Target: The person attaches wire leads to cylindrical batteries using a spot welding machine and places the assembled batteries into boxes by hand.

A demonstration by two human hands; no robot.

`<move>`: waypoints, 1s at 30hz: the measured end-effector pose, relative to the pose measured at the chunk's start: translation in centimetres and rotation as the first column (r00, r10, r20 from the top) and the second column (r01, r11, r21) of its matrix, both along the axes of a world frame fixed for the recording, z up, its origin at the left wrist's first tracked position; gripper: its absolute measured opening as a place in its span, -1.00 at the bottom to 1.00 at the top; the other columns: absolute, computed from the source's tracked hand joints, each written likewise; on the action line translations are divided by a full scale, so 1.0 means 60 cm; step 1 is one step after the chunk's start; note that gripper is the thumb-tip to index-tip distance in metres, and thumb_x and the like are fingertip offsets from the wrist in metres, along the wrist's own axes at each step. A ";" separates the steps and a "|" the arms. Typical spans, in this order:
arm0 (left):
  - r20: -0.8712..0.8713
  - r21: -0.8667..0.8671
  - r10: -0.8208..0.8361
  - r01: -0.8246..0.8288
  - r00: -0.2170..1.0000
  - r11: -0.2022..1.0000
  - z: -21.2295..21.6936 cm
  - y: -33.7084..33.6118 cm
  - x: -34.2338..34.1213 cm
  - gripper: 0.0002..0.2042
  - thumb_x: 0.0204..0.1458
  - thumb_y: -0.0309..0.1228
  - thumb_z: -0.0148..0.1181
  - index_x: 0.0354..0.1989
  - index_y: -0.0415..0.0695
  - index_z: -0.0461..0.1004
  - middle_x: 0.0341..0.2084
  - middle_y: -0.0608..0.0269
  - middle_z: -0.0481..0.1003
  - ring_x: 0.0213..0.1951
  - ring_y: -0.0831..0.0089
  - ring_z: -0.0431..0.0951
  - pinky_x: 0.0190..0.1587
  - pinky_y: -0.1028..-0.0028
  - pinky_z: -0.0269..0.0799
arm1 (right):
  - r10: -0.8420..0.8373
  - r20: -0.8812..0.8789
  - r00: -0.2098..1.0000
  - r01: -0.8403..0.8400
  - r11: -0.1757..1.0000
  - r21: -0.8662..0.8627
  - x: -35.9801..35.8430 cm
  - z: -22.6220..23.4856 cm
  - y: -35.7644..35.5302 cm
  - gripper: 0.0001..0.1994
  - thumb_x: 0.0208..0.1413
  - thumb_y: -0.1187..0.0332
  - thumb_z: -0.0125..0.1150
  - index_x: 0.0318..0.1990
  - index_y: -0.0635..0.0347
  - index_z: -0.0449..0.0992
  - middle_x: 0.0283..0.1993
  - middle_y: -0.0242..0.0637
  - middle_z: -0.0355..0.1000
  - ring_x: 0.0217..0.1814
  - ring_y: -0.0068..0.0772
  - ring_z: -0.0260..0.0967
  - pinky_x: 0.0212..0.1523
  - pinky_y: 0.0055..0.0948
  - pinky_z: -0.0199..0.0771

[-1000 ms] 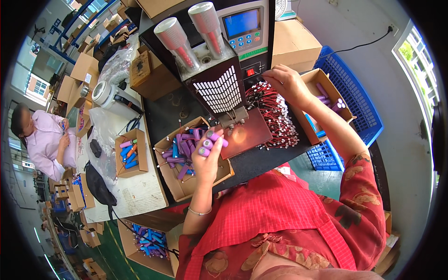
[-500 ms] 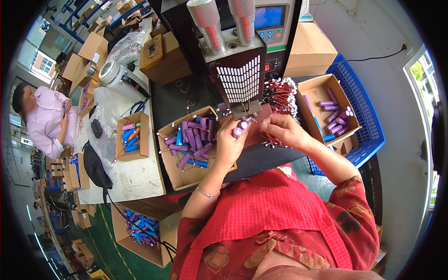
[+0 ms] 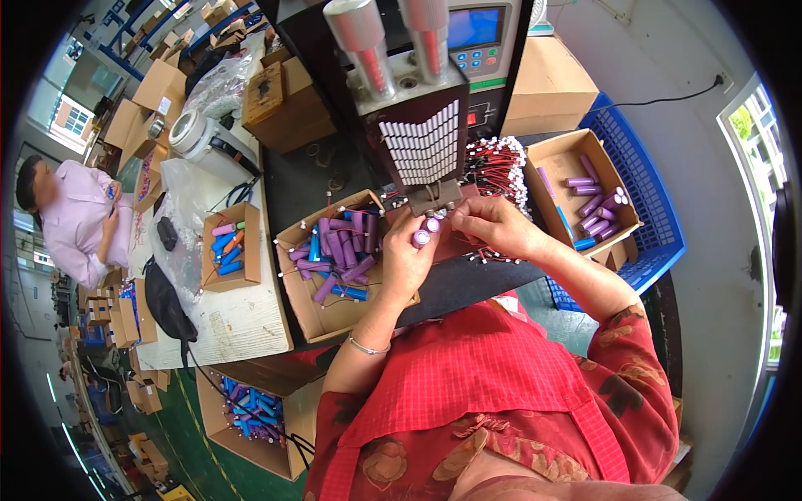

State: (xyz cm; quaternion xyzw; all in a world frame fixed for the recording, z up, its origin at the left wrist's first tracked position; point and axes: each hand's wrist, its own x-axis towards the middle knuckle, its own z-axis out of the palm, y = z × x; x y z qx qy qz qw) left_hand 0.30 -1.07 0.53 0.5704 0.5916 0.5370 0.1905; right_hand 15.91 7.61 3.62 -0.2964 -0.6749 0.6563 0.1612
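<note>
- Two purple cells (image 3: 425,231) gripped in left hand (image 3: 407,260), ends up, just below welder head (image 3: 434,199).
- Right hand (image 3: 491,225) pinched on wired strip beside the cells, touching left hand.
- Box of purple cells (image 3: 334,250) at left on dark tabletop (image 3: 468,280).

purple cells (image 3: 424,231); blue crate (image 3: 654,219); red checked sleeve (image 3: 468,376); brown box (image 3: 311,309).
</note>
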 end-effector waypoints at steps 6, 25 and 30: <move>-0.190 0.093 0.071 -0.054 0.979 0.994 0.004 0.000 -0.006 -0.80 -0.19 -0.60 0.15 -0.31 -0.24 0.45 -0.41 0.10 0.44 -0.36 0.17 0.47 -0.31 0.35 0.37 | 0.013 -0.004 1.000 -0.013 0.998 -0.059 0.001 -0.001 -0.005 -0.70 0.16 0.17 -0.03 -0.36 0.27 0.41 -0.49 -0.37 0.37 -0.45 -0.61 0.35 -0.43 -0.60 0.39; 0.910 -0.088 -0.110 0.444 0.400 0.892 0.008 -0.056 -0.041 -0.71 -0.08 -0.56 0.21 -0.15 -0.19 0.34 -0.34 0.22 0.47 -0.45 0.66 0.38 -0.46 0.71 0.26 | 0.033 -0.034 0.999 -0.044 0.919 -0.393 0.045 -0.016 -0.060 -0.83 0.04 0.36 0.18 -0.25 0.25 0.51 -0.42 -0.45 0.41 -0.41 -0.68 0.31 -0.41 -0.66 0.34; 0.935 -0.094 -0.048 0.376 0.351 0.922 0.030 -0.047 -0.034 -0.74 -0.07 -0.53 0.18 -0.17 -0.11 0.34 -0.37 0.13 0.47 -0.60 0.69 0.27 -0.58 0.70 0.12 | 0.189 -0.079 0.979 -0.156 0.937 0.312 0.047 -0.018 -0.067 -0.88 -0.02 0.40 0.22 -0.34 0.24 0.54 -0.45 -0.35 0.44 -0.40 -0.55 0.38 -0.39 -0.52 0.38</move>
